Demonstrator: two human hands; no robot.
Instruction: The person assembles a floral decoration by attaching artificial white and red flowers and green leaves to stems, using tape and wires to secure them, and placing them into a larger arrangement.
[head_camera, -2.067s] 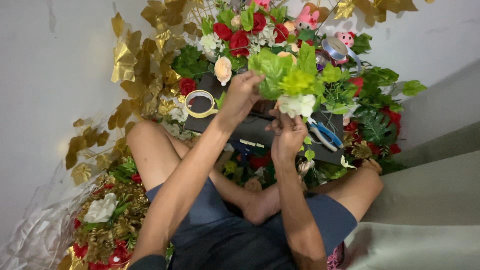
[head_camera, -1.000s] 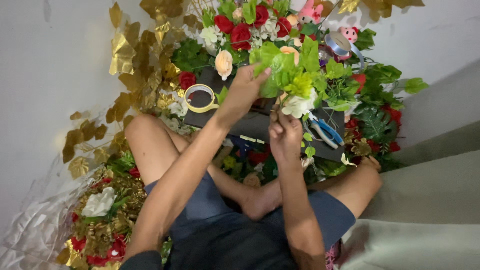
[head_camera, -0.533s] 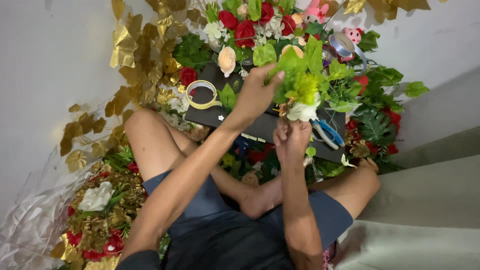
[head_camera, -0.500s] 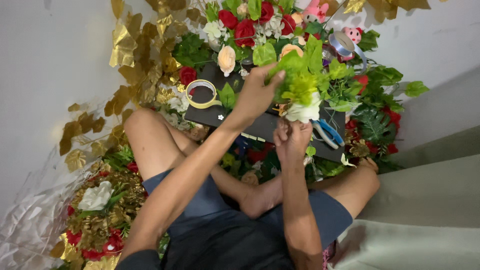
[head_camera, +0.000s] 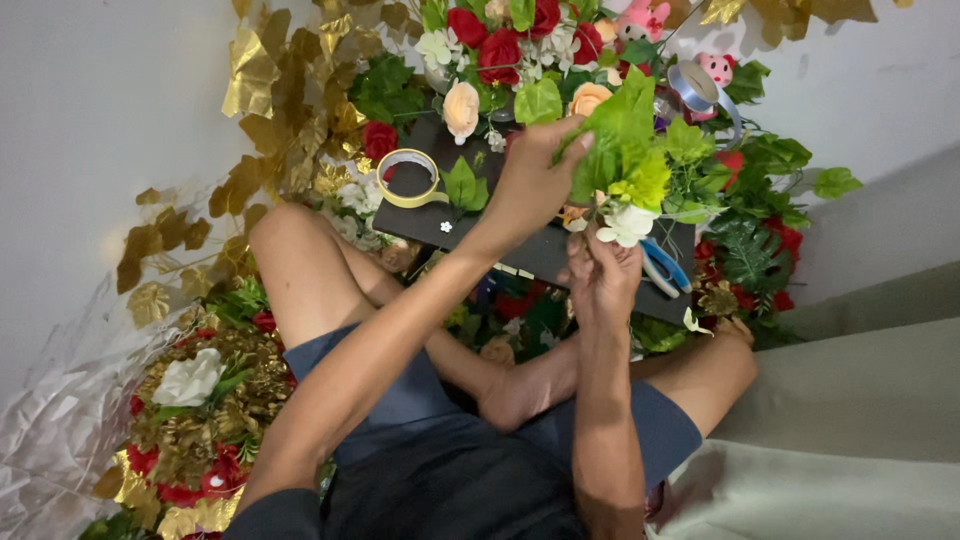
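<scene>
Both hands grip one bunch of artificial green leaves with a white flower (head_camera: 640, 165): left hand (head_camera: 530, 185) closed around the leaves, right hand (head_camera: 600, 275) closed on the stems below, over the dark flat board (head_camera: 440, 225). A loose grip could let stems slip out.

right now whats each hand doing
Left hand: closed on green leaves at the bunch's top.
Right hand: closed around the bunch's stems, under a white flower.

Two tape rolls — one yellow (head_camera: 409, 178), one silver (head_camera: 699, 90) — one scissors (head_camera: 660, 268).
</scene>
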